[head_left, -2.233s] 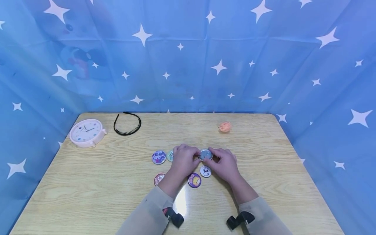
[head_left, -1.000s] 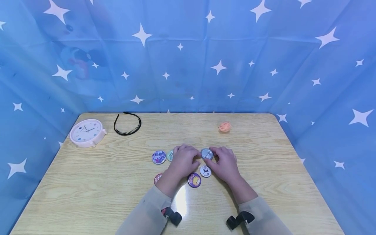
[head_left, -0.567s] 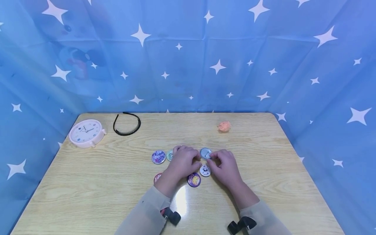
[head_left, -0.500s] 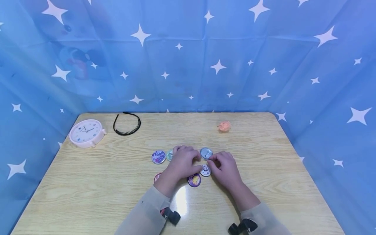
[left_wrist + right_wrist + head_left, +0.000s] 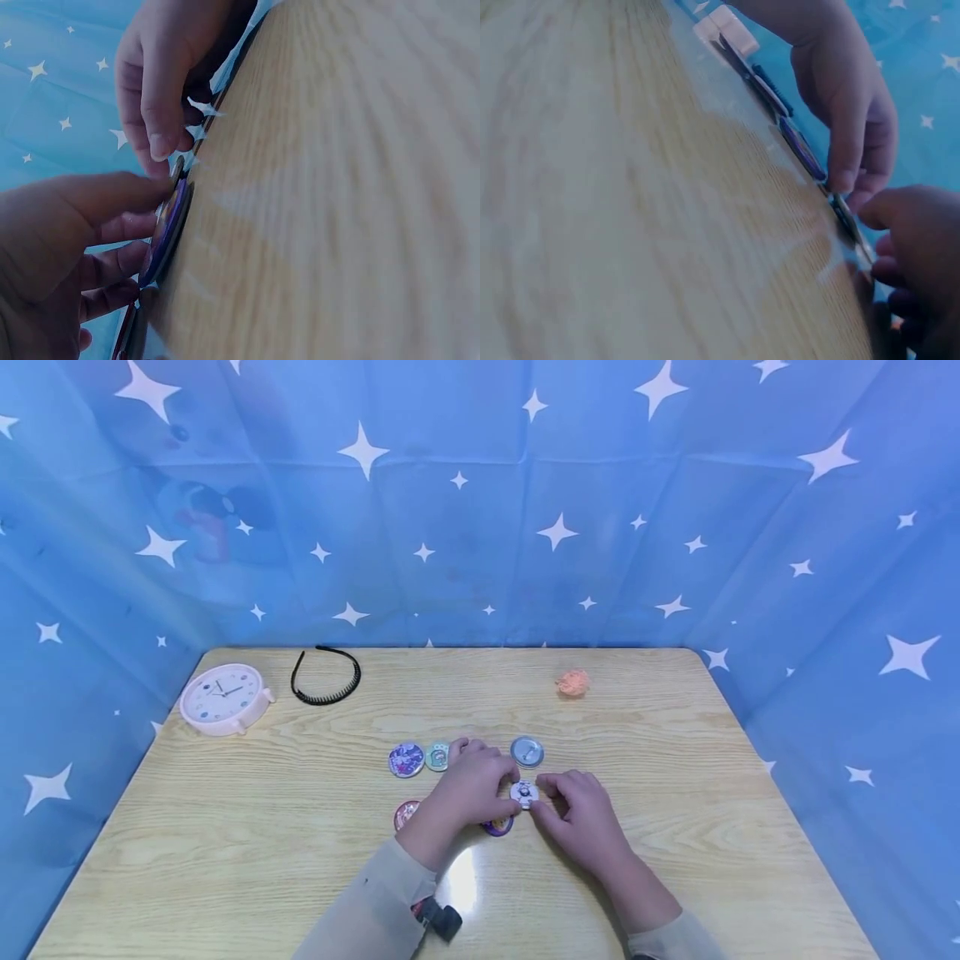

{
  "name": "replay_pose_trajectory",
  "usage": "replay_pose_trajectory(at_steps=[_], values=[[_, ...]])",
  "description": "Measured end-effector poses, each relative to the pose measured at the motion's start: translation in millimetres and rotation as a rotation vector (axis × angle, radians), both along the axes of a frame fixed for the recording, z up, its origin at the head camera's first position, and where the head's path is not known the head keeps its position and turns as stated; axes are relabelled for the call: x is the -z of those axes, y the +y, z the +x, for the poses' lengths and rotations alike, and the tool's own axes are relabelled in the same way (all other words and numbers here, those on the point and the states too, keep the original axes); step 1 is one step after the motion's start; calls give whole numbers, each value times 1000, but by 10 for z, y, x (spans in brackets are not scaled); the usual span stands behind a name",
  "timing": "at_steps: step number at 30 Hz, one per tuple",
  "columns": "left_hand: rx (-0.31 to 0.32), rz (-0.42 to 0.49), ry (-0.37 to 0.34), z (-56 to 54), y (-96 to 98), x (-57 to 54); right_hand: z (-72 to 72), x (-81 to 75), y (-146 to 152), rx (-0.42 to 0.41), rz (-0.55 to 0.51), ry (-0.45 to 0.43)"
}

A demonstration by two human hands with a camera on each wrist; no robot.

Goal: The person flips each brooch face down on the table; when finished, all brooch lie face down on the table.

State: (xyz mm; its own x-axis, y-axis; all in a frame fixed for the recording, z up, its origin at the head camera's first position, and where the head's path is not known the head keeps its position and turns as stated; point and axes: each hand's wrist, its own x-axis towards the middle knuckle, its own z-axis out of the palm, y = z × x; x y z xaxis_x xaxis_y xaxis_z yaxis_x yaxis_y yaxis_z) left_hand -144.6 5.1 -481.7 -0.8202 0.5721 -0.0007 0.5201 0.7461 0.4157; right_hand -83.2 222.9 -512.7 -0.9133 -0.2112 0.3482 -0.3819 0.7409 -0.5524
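Observation:
A small round white badge [image 5: 524,794] with a dark figure lies at the centre of the table between my hands. My left hand [image 5: 476,783] pinches its left edge with thumb and forefinger, partly over a purple badge [image 5: 498,827]. From the other side, my right hand [image 5: 583,818] pinches its right edge. Close to the tabletop in the right wrist view, the badge [image 5: 853,225] shows edge-on at the fingertips. Just behind it lies a badge turned pin side up [image 5: 527,752], its silver back showing. The left arm partly covers a red badge [image 5: 406,813].
Left of my left hand are a blue-purple badge [image 5: 407,760] and a mint green badge [image 5: 437,757]. Farther back sit a pink clock [image 5: 225,699], a black toothed headband [image 5: 327,696] and a peach-coloured fluffy bundle [image 5: 573,683]. A blue star-patterned cloth [image 5: 480,577] surrounds the wooden table [image 5: 225,860].
Both hands have left the silver-backed badge and moved toward me to the white badge. The silver-backed badge now lies free, pin side up. The left hand now covers more of the purple badge.

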Motion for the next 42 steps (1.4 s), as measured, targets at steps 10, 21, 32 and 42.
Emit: replay_pose_trajectory(at_steps=[10,21,32,42], values=[[-17,-8,-14,60,105,-31,8,-43,-6,-4,26,-37],[-55,-28,-22,101,176,-26,10,-75,-20,-7,56,-51],[-57,-15,-32,101,199,36,18,-65,-4,2,70,-111],[-61,28,-41,110,185,4,-29,-27,-1,-20,22,-71]])
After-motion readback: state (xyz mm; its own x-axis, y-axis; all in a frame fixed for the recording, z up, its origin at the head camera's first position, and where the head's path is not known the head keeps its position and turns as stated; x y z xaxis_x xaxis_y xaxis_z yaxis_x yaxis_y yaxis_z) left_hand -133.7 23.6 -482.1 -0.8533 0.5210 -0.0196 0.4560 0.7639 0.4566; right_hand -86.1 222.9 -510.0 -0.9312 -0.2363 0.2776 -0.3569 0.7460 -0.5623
